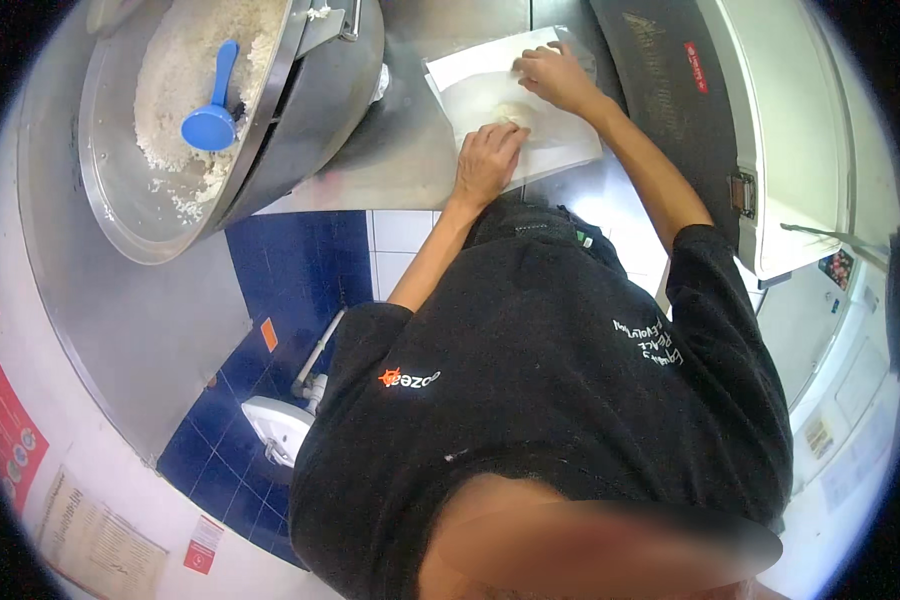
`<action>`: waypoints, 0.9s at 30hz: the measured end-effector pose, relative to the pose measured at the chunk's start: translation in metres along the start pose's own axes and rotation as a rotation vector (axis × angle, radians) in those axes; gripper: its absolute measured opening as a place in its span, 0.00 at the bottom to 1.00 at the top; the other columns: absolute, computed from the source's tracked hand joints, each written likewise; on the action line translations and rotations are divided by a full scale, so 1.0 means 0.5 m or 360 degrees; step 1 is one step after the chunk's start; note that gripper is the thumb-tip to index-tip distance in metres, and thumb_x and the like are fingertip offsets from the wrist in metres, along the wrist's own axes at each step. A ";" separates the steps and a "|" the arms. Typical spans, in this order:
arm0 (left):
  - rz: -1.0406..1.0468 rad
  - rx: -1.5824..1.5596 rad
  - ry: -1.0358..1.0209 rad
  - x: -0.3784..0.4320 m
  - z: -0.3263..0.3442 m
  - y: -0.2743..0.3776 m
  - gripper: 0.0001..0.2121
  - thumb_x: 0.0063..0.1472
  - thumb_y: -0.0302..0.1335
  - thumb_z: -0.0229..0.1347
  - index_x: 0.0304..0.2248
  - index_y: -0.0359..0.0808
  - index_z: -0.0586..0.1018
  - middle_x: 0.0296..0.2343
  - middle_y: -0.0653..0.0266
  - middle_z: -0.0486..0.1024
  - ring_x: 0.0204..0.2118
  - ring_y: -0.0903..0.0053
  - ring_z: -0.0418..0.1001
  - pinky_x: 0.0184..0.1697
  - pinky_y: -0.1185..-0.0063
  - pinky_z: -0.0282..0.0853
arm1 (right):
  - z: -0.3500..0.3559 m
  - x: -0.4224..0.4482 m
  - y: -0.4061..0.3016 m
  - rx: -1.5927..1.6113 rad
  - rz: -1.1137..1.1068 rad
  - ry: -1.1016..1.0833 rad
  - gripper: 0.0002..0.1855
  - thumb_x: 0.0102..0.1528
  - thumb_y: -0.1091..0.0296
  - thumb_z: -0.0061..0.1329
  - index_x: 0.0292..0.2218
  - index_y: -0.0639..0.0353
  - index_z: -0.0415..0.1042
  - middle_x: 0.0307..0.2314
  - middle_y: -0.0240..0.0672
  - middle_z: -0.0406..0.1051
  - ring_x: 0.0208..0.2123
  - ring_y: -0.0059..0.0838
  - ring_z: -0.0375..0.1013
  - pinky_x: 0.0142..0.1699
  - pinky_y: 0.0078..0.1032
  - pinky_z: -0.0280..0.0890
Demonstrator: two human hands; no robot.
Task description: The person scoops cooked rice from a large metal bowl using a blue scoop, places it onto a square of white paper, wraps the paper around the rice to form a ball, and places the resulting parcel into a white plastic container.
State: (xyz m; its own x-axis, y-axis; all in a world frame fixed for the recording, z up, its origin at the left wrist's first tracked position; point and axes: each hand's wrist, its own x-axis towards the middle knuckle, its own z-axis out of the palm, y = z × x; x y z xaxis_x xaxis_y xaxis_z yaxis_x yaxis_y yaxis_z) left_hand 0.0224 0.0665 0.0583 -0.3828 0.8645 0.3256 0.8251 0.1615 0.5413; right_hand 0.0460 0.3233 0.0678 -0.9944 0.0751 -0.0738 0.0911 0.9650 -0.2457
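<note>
White sheets [450, 75] in clear plastic lie on the steel worktop. A small pale lump [516, 112], its material unclear, rests near their middle, seemingly under or on the film. My left hand [489, 161] lies at the lump's near edge with curled fingers; whether they grip the film or the lump cannot be told. Over the upper right of the sheets is my right hand [555, 75], fingers bent and somewhat apart, close to the film. To the left, a large steel container [330, 105] holds white rice [187, 75]. A blue scoop [208, 127] lies on that rice.
A dark panel [667, 150] and a pale cabinet or lid with a metal latch [742, 195] stand close on my right. The steel worktop [412, 165] extends between the container and the sheets. A small white washbasin [277, 424] is at lower left, beside blue tiles.
</note>
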 end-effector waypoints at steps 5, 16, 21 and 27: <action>-0.0156 -0.0046 0.0018 -0.016 -0.006 -0.004 0.20 0.60 0.23 0.61 0.53 0.44 0.81 0.47 0.67 0.78 0.51 0.66 0.75 0.51 0.67 0.69 | -0.035 -0.094 -0.061 0.0055 -0.0399 0.0084 0.03 0.56 0.66 0.57 0.33 0.50 0.82 0.35 0.30 0.77 0.44 0.35 0.77 0.59 0.42 0.66; -0.0209 0.0120 -0.0003 -0.006 -0.036 -0.085 0.15 0.60 0.22 0.59 0.46 0.40 0.82 0.43 0.64 0.80 0.50 0.63 0.77 0.50 0.64 0.72 | 0.072 -0.234 -0.076 0.0421 -0.0140 0.0334 0.08 0.60 0.69 0.54 0.42 0.56 0.78 0.43 0.34 0.78 0.52 0.44 0.76 0.61 0.41 0.68; -0.0094 -0.0175 -0.0035 -0.039 -0.042 -0.066 0.13 0.59 0.22 0.61 0.44 0.37 0.82 0.42 0.57 0.82 0.47 0.58 0.80 0.50 0.64 0.77 | 0.083 -0.276 -0.073 0.0509 -0.0127 0.0446 0.11 0.62 0.69 0.55 0.45 0.60 0.76 0.47 0.37 0.76 0.56 0.45 0.73 0.62 0.43 0.67; -0.0092 -0.0118 -0.0196 -0.043 -0.026 -0.117 0.13 0.61 0.26 0.64 0.46 0.36 0.82 0.37 0.56 0.82 0.46 0.58 0.80 0.47 0.64 0.78 | 0.093 -0.253 -0.053 0.0343 -0.0130 0.0319 0.15 0.62 0.70 0.56 0.50 0.61 0.75 0.49 0.42 0.75 0.56 0.47 0.72 0.63 0.42 0.65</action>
State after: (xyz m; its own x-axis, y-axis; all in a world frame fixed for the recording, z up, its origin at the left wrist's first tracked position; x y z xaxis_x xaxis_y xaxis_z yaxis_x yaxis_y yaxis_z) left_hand -0.0229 0.0323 0.0299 -0.3712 0.9074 0.1969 0.7685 0.1812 0.6137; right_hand 0.1718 0.2767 0.0389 -0.9876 0.0682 0.1412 -0.0016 0.8961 -0.4438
